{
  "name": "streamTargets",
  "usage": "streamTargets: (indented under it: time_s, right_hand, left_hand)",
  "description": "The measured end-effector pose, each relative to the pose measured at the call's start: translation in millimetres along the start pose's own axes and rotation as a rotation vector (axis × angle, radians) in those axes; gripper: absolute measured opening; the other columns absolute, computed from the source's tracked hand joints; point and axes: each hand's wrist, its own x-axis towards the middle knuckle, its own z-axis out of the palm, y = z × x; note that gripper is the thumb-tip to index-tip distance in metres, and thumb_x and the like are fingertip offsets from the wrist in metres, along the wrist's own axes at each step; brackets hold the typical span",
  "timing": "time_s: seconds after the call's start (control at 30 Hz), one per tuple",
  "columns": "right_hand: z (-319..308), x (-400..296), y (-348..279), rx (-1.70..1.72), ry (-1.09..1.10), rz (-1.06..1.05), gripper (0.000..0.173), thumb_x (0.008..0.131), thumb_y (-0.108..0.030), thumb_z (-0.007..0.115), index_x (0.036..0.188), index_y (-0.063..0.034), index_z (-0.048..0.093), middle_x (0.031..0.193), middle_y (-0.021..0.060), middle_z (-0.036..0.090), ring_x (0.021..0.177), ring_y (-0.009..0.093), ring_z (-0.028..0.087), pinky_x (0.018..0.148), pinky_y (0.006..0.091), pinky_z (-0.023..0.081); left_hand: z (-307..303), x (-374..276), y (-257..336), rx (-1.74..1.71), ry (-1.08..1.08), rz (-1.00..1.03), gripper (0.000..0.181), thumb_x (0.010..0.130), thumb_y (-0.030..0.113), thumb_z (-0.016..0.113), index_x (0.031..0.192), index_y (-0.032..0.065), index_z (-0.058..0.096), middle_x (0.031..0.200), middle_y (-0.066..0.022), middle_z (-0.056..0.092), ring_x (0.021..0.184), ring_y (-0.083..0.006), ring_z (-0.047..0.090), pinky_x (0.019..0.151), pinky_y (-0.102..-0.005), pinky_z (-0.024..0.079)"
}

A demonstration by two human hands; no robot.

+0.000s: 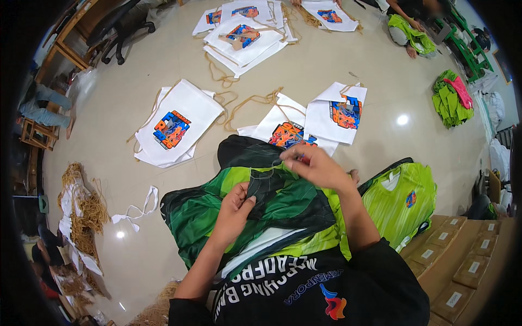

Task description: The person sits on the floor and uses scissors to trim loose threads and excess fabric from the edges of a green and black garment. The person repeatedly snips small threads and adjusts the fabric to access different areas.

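Note:
A green and black patterned jersey lies spread across my lap, over lime-green cloth. My left hand pinches a dark part of the garment between thumb and fingers. Just above and to the right, my right hand is curled around a small red object, mostly hidden by the fingers and blurred. A thin pale loop of thread shows between the two hands. To my right sits a stack of lime-green T-shirts, bearing a printed emblem on the chest.
White drawstring bags with printed fronts lie ahead, more in a pile farther off. Bundled bags with tan cords lie left, near a white strap. Cardboard boxes stand right. Another person handles lime cloth.

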Motion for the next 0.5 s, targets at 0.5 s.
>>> streamTargets:
  time_s: [0.5]
  right_hand:
    - [44.6,-6.5,-1.0,-0.111,0.064,-0.260,0.032,0.087,-0.015,0.078,0.115,-0.0029,0.072,0.096,0.0061,0.065,0.073,0.017,0.058,0.066,0.0286,0.048]
  left_hand:
    - [11.9,3.7,-22.8,-0.063,-0.028,-0.005,0.030,0.103,0.004,0.052,0.133,-0.0016,0.052,0.117,-0.0070,0.069,0.101,-0.0077,0.062,0.089,-0.0229,0.048]
